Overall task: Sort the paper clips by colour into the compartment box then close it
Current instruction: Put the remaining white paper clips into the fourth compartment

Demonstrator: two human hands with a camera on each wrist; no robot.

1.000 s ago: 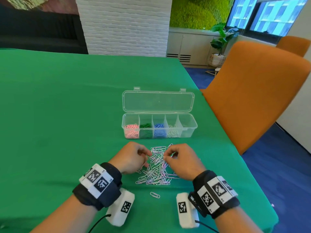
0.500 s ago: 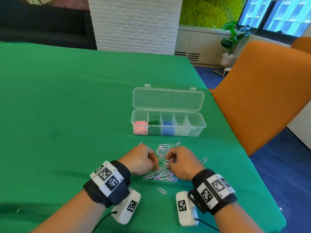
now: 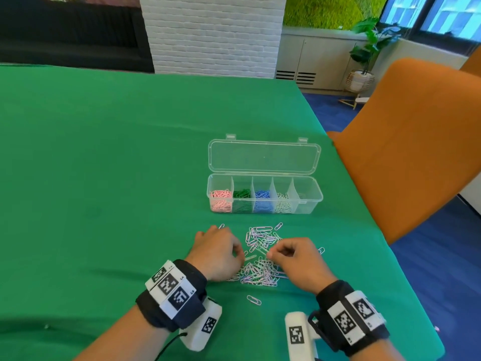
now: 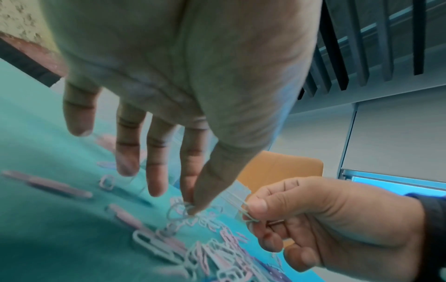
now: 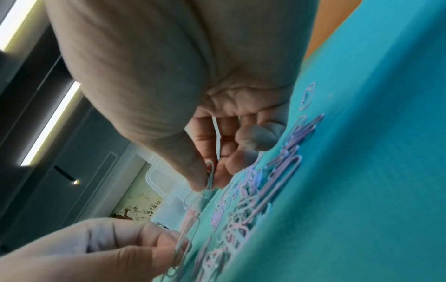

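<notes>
Now the left hand (image 3: 217, 252) has spread its fingers wider than half a second ago, thumb and forefinger pinching a clip atop the paper clips (image 3: 260, 259), while the right hand (image 3: 294, 261) pinches another; the compartment box (image 3: 264, 194) sits beyond the pile, lid open.

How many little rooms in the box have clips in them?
4. From the left of the box: pink, green, blue, white. The far right room looks empty.
</notes>
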